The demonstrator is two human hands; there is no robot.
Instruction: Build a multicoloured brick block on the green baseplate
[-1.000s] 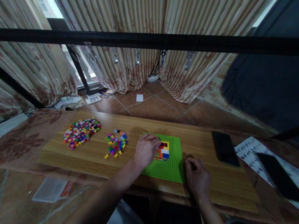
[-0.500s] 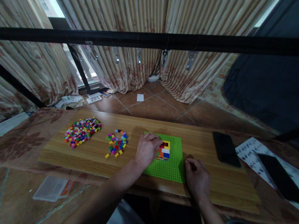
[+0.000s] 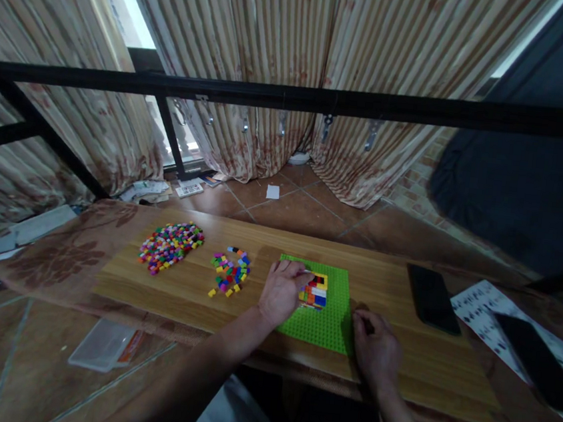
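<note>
My left hand (image 3: pixel 281 293) reaches over the left part of a green studded baseplate (image 3: pixel 333 324). Its fingers are pinched together at the edge of a small block of toy bricks (image 3: pixel 318 293) in yellow, red, white, orange and blue. Whatever the fingertips hold is hidden or too small to name. Beside the plate's right edge, my right hand (image 3: pixel 376 347) rests on the wooden board with its fingers curled in; I cannot make out anything in them. Loose toy bricks (image 3: pixel 229 271) lie scattered to the left of the plate.
A larger heap of small bricks (image 3: pixel 171 246) lies at the board's left. To the right are a black phone (image 3: pixel 433 298), a printed sheet (image 3: pixel 486 303) and a second dark device (image 3: pixel 542 362). A black rail (image 3: pixel 293 98) crosses beyond the board. A clear plastic box (image 3: pixel 102 345) sits on the floor.
The whole view has shifted slightly, so everything sits a little further right. My left hand stays at the brick block, its fingers still pinched. My right hand keeps its place beside the plate.
</note>
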